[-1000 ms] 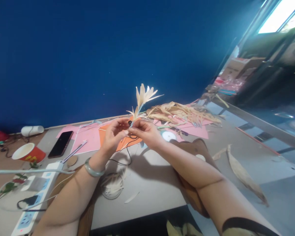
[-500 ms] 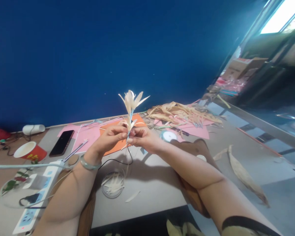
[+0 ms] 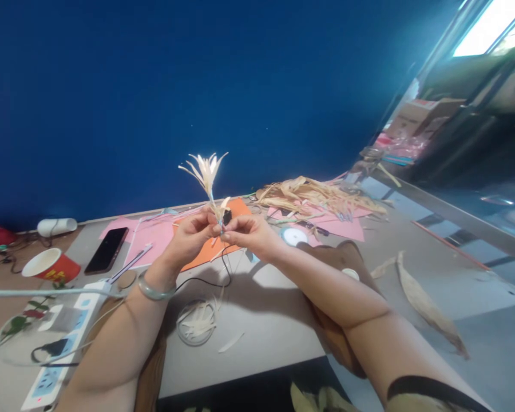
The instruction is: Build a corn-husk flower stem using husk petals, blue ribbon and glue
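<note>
A grey worktop (image 3: 266, 320) stretches away toward a deep blue wall (image 3: 154, 86). Along its far edge lie pink paper sheets (image 3: 154, 237), an orange sheet (image 3: 206, 249) and, toward the far right corner, a heap of dried husk strips (image 3: 317, 197). A long dried leaf (image 3: 424, 306) rests near the right edge. On the left side sit a white power strip (image 3: 64, 337), a red paper cup (image 3: 51, 266) and a dark phone (image 3: 107, 250). A clear round dish of pale strips (image 3: 196, 323) stands near the front edge, and a small white tape roll (image 3: 294, 236) lies beyond the hands. Above the middle of the worktop, both hands meet and hold up a small straw flower (image 3: 206, 171), its pale petals fanned upward. The left hand (image 3: 191, 237), with a pale bangle (image 3: 154, 289) at the wrist, has its grip closed on the flower's thin stem. The right hand (image 3: 249, 234) pinches the same stem just beside it, fingertips touching. A thin black cord (image 3: 206, 280) hangs from the hands down to the worktop.
</note>
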A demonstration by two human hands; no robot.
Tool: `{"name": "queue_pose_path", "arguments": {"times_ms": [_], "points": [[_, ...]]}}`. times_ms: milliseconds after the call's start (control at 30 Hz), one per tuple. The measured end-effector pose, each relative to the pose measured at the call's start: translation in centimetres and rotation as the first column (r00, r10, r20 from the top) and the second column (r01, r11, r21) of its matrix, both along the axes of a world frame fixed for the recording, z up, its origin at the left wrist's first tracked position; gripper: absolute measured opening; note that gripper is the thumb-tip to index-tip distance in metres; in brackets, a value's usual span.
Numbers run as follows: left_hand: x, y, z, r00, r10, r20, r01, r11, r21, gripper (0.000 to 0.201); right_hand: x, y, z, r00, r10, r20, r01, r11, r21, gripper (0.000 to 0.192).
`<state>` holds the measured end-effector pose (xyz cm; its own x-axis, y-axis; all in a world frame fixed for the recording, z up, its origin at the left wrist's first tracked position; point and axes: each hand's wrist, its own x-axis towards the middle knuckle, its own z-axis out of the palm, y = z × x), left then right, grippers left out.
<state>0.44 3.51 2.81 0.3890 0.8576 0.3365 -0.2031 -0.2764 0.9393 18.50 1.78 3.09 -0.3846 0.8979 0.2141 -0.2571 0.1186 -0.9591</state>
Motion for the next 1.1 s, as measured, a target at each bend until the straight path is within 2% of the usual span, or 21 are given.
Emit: {"name": "queue_pose_path", "arguments": {"times_ms": [267, 467, 633, 667, 733, 800, 833, 933, 1033, 1100], "points": [[0.9, -0.1, 0.0, 0.98, 0.199, 0.02, -0.199, 0.971, 0.13, 0.032, 0.2, 0.4, -0.5, 0.991, -0.098, 0.092, 0.088, 0.991, 0.103, 0.024], [1.2, -0.3, -0.3, 0.948, 0.317, 0.025, -0.309, 0.903, 0.299, 0.027, 0.3, 0.0, -0.1, 0.973, -0.162, 0.164, 0.133, 0.976, 0.175, 0.022], [1.8, -1.0, -0.2, 0.89, 0.455, 0.022, -0.437, 0.838, 0.327, 0.022, 0.4, -0.1, 0.0, 0.974, -0.167, 0.154, 0.136, 0.972, 0.193, 0.022], [1.9, -1.0, -0.3, 0.893, 0.449, 0.03, -0.435, 0.845, 0.311, 0.022, 0.4, -0.1, 0.1, 0.977, -0.15, 0.151, 0.121, 0.976, 0.184, 0.023], [1.8, -1.0, -0.3, 0.93, 0.364, 0.047, -0.365, 0.901, 0.236, 0.022, 0.5, -0.1, 0.3, 0.987, -0.084, 0.137, 0.062, 0.985, 0.161, 0.024], [1.5, -0.8, -0.3, 0.981, 0.191, 0.038, -0.194, 0.975, 0.111, 0.022, 0.6, -0.1, 0.4, 0.994, -0.004, 0.107, -0.011, 0.991, 0.134, 0.026], [1.2, -0.7, -0.3, 0.994, 0.101, 0.033, -0.103, 0.994, 0.048, 0.023, 0.7, -0.1, 0.5, 0.995, 0.038, 0.089, -0.048, 0.992, 0.113, 0.027], [0.6, -0.6, -0.1, 0.996, -0.072, 0.043, 0.074, 0.996, -0.056, 0.027, 0.7, 0.0, 0.3, 0.988, 0.154, 0.031, -0.155, 0.988, 0.019, 0.031], [0.4, -0.5, 0.0, 0.992, -0.102, 0.076, 0.108, 0.992, -0.067, 0.024, 0.5, 0.1, -0.1, 0.971, 0.235, -0.035, -0.237, 0.97, -0.045, 0.032], [0.5, -0.5, 0.0, 0.993, -0.069, 0.094, 0.076, 0.994, -0.074, 0.024, 0.4, 0.2, -0.3, 0.973, 0.225, -0.059, -0.228, 0.972, -0.062, 0.032]]}}
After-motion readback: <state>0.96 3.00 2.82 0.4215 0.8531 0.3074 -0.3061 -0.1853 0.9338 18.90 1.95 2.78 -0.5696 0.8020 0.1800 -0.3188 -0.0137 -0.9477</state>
